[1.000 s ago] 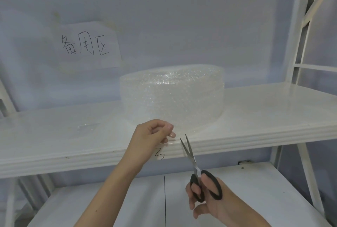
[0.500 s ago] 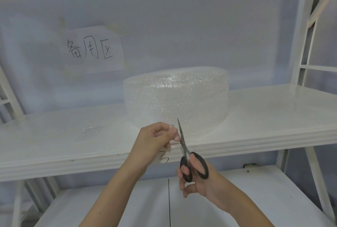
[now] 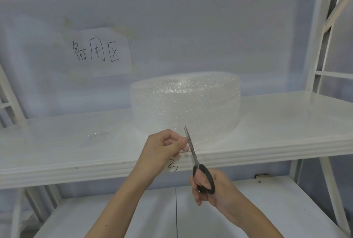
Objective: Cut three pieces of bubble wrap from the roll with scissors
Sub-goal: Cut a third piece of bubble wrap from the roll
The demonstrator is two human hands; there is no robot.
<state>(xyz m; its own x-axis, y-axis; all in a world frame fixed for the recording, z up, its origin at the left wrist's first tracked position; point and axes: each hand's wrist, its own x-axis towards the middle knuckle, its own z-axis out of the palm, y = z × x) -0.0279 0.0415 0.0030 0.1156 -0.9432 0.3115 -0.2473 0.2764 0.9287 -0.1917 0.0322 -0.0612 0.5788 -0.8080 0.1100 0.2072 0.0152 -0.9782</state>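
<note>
While my left hand (image 3: 165,147) is pinching the loose wrap edge off the roll (image 3: 185,107) on the shelf (image 3: 277,123), my right hand (image 3: 214,190) is gripping the scissors (image 3: 198,165), blades nearly closed. One cut piece (image 3: 95,139) seems to be lying left; two probably remaining.

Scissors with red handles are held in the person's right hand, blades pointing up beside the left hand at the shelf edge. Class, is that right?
Not quite: the head view shows the scissors have black handles, not red. The right hand does hold them, blades up beside the left hand at the shelf edge.
</note>
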